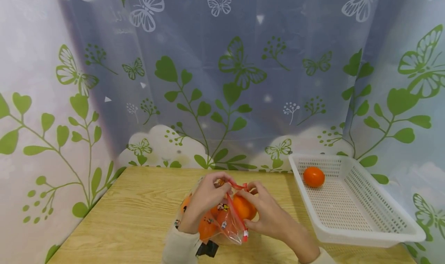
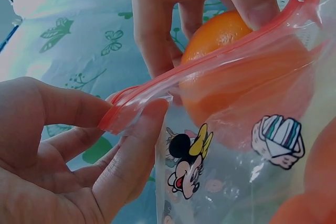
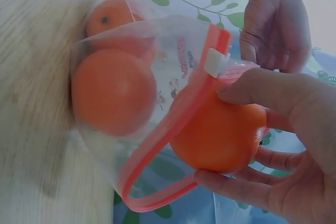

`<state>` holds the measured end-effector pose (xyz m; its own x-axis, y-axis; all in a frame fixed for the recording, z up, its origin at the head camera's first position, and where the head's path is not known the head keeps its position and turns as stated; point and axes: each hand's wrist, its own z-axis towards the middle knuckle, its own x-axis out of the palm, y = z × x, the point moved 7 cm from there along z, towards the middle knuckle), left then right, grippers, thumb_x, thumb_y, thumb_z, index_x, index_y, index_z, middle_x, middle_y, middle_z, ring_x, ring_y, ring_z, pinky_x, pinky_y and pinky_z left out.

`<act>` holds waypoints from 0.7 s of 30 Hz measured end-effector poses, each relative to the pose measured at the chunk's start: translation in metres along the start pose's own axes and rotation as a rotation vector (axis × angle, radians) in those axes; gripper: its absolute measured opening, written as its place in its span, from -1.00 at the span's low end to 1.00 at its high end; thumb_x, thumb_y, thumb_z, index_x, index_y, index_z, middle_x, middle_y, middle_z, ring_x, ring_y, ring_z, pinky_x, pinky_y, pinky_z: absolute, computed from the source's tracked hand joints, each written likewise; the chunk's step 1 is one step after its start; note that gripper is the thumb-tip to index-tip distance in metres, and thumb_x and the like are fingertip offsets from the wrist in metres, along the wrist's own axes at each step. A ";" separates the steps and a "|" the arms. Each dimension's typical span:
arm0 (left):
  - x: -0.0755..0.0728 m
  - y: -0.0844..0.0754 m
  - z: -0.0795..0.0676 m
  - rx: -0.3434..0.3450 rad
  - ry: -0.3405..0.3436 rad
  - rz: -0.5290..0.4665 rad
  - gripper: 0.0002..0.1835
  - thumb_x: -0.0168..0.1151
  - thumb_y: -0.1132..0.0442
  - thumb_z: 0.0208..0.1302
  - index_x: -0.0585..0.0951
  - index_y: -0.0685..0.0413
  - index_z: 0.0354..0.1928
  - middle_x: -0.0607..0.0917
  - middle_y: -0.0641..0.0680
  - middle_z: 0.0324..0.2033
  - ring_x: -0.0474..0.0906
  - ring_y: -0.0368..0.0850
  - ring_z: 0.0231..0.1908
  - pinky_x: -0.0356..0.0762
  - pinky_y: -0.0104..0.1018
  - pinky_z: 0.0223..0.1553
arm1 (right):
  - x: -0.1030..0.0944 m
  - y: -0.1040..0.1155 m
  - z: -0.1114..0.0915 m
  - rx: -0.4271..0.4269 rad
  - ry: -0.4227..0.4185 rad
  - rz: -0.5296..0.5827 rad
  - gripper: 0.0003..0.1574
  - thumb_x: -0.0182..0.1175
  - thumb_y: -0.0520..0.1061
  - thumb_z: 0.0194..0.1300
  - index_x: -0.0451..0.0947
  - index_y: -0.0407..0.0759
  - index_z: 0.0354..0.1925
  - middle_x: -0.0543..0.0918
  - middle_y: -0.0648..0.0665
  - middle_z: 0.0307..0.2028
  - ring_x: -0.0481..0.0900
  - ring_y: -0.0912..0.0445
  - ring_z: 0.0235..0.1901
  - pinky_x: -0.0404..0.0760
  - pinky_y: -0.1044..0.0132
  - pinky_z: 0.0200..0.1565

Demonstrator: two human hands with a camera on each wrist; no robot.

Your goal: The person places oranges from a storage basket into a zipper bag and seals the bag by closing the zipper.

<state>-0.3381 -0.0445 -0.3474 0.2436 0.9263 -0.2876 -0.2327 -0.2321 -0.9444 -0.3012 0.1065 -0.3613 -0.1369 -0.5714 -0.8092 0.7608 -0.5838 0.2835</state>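
The left hand (image 1: 210, 193) pinched a red-rimmed, clear-plastic bag (image 1: 231, 227); the right hand (image 1: 263, 206) gripped a round orange fruit (image 3: 223, 137). It looked slick — best side-held.

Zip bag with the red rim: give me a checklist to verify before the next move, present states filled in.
1. Mouth of the zip bag open: ok, the red rim stands apart at the held orange.
2. Left hand on the rim: ok, thumb and finger pinch it.
3. Right hand holding the orange: ok, thumb and fingers grip it.
4. Held orange fully inside: not ok, it sits at the mouth.
5. White basket emptied: not ok, another orange lies there.
6. Enough room inside: cannot tell.
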 end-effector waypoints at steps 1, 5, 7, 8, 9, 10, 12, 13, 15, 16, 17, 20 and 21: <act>0.000 0.000 0.000 -0.004 -0.002 -0.002 -0.80 0.08 0.33 0.50 0.70 0.14 -0.06 0.70 0.27 -0.30 0.62 -0.05 -0.52 0.76 -0.20 -0.36 | 0.001 0.000 0.000 -0.005 -0.006 -0.007 -0.19 0.61 -0.16 0.01 0.59 -0.07 0.24 0.47 -0.14 0.07 0.53 -0.01 0.05 0.72 0.29 -0.10; 0.000 0.001 0.000 -0.027 0.000 -0.026 -0.79 0.08 0.33 0.50 0.70 0.15 -0.06 0.71 0.24 -0.33 0.62 -0.11 -0.53 0.76 -0.24 -0.36 | 0.006 0.001 -0.001 -0.036 -0.013 -0.008 -0.23 0.60 -0.14 0.05 0.58 -0.07 0.24 0.52 -0.12 0.04 0.56 0.04 -0.02 0.71 0.30 -0.11; 0.000 0.001 0.000 -0.031 0.001 -0.033 -0.80 0.08 0.33 0.50 0.70 0.16 -0.06 0.70 0.21 -0.35 0.62 -0.13 -0.52 0.77 -0.24 -0.35 | 0.009 0.001 -0.001 -0.035 -0.009 0.017 -0.26 0.58 -0.15 0.09 0.58 -0.09 0.24 0.54 -0.12 0.04 0.60 0.06 -0.06 0.72 0.33 -0.12; 0.000 0.001 0.000 -0.033 -0.001 -0.035 -0.80 0.08 0.32 0.50 0.70 0.16 -0.06 0.70 0.20 -0.37 0.63 -0.14 -0.52 0.77 -0.24 -0.35 | 0.011 0.000 -0.001 -0.030 -0.004 0.042 -0.29 0.56 -0.17 0.12 0.58 -0.11 0.24 0.55 -0.13 0.05 0.62 0.05 -0.06 0.73 0.35 -0.12; -0.001 0.001 0.000 -0.032 -0.004 -0.037 -0.80 0.08 0.32 0.50 0.70 0.16 -0.06 0.71 0.20 -0.38 0.63 -0.14 -0.53 0.77 -0.23 -0.35 | 0.012 -0.001 -0.001 -0.021 0.000 0.074 -0.31 0.54 -0.19 0.14 0.58 -0.13 0.24 0.56 -0.15 0.07 0.65 0.03 -0.05 0.74 0.38 -0.12; -0.001 0.001 0.000 -0.033 -0.007 -0.038 -0.79 0.08 0.32 0.50 0.70 0.16 -0.05 0.71 0.19 -0.39 0.64 -0.14 -0.52 0.78 -0.23 -0.34 | 0.013 -0.002 0.000 -0.007 0.003 0.113 -0.35 0.51 -0.23 0.17 0.57 -0.15 0.23 0.56 -0.17 0.08 0.67 0.00 -0.03 0.74 0.42 -0.13; -0.002 0.001 0.000 -0.032 -0.015 -0.041 -0.79 0.08 0.32 0.50 0.69 0.15 -0.05 0.71 0.19 -0.40 0.64 -0.13 -0.53 0.77 -0.23 -0.35 | 0.016 -0.005 0.000 0.023 0.005 0.195 -0.40 0.45 -0.30 0.22 0.57 -0.20 0.22 0.57 -0.20 0.10 0.69 -0.06 0.00 0.73 0.48 -0.15; -0.003 0.001 0.000 -0.028 -0.017 -0.044 -0.79 0.08 0.32 0.50 0.69 0.16 -0.04 0.71 0.20 -0.39 0.64 -0.13 -0.52 0.77 -0.23 -0.35 | 0.017 -0.006 0.000 0.037 0.004 0.232 -0.43 0.43 -0.34 0.24 0.57 -0.23 0.21 0.58 -0.22 0.11 0.69 -0.09 0.01 0.73 0.50 -0.17; -0.004 0.001 0.000 -0.022 -0.021 -0.046 -0.79 0.08 0.32 0.51 0.69 0.17 -0.04 0.72 0.22 -0.37 0.64 -0.13 -0.53 0.76 -0.24 -0.36 | 0.019 -0.007 0.001 0.048 0.000 0.280 -0.47 0.38 -0.40 0.25 0.57 -0.26 0.19 0.59 -0.25 0.11 0.70 -0.15 0.04 0.72 0.52 -0.17; -0.004 0.001 0.000 -0.019 -0.021 -0.045 -0.79 0.08 0.31 0.51 0.69 0.17 -0.04 0.71 0.23 -0.36 0.64 -0.13 -0.52 0.76 -0.24 -0.36 | 0.019 -0.007 0.001 0.047 -0.004 0.287 -0.49 0.37 -0.43 0.25 0.57 -0.27 0.17 0.60 -0.26 0.11 0.70 -0.17 0.03 0.72 0.52 -0.19; -0.005 0.001 0.000 -0.016 -0.022 -0.043 -0.79 0.08 0.31 0.51 0.69 0.17 -0.04 0.71 0.24 -0.35 0.63 -0.13 -0.53 0.75 -0.24 -0.36 | 0.019 -0.007 0.001 0.042 -0.008 0.286 -0.50 0.36 -0.44 0.25 0.57 -0.28 0.15 0.61 -0.26 0.10 0.70 -0.17 0.03 0.72 0.53 -0.19; -0.006 0.000 -0.001 -0.006 -0.028 -0.029 -0.79 0.08 0.30 0.52 0.69 0.16 -0.04 0.70 0.27 -0.31 0.61 -0.13 -0.51 0.76 -0.24 -0.34 | 0.017 -0.006 0.001 0.020 -0.019 0.247 -0.53 0.35 -0.46 0.24 0.58 -0.27 0.12 0.64 -0.24 0.08 0.72 -0.15 -0.01 0.70 0.57 -0.21; -0.006 0.000 -0.001 -0.002 -0.031 -0.026 -0.79 0.08 0.29 0.53 0.70 0.15 -0.04 0.70 0.27 -0.30 0.61 -0.13 -0.50 0.77 -0.23 -0.33 | 0.016 -0.005 0.001 0.012 -0.024 0.233 -0.53 0.35 -0.47 0.24 0.59 -0.26 0.10 0.65 -0.23 0.06 0.73 -0.13 -0.02 0.69 0.58 -0.22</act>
<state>-0.3390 -0.0505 -0.3459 0.2205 0.9406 -0.2583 -0.2245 -0.2087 -0.9519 -0.3080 0.1001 -0.3753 0.0266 -0.7048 -0.7089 0.7662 -0.4412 0.4673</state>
